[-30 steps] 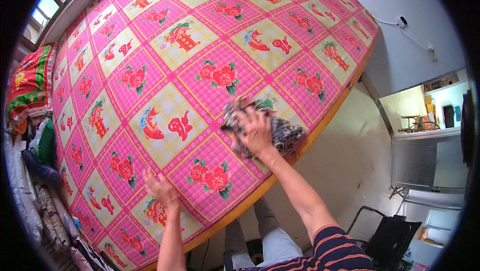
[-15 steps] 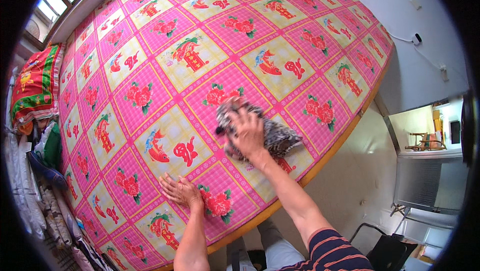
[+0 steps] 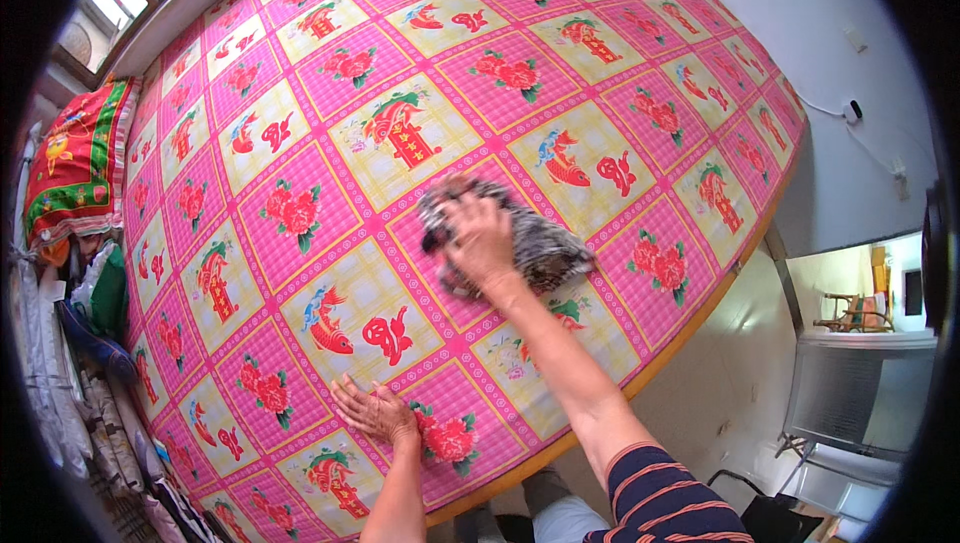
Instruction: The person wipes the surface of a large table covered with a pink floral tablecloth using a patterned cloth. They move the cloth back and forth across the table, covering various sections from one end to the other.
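Observation:
A wide pink and yellow checked bed sheet (image 3: 290, 148), printed with flowers and fish, covers the flat surface in front of me. My right hand (image 3: 482, 238) presses down on a crumpled dark and light patterned cloth (image 3: 550, 253), its fingers spread over the top. The cloth's tail trails out to the right of the hand, and its underside is hidden. Nearer to me and further left, my left hand (image 3: 375, 411) lies flat on the sheet with the fingers stretched out, holding nothing.
A red and green pillow (image 3: 80, 163) lies at the far left, above piled folded fabrics (image 3: 85, 373). The yellow wooden edge (image 3: 660, 363) runs along the near right side. Beyond it stand a black chair (image 3: 775, 513) and a pale wall with a white cable (image 3: 825, 111).
My right hand has slid the cloth slightly away from me over the sheet. The left hand stays resting at the same spot on the print. The whole view has shifted a little.

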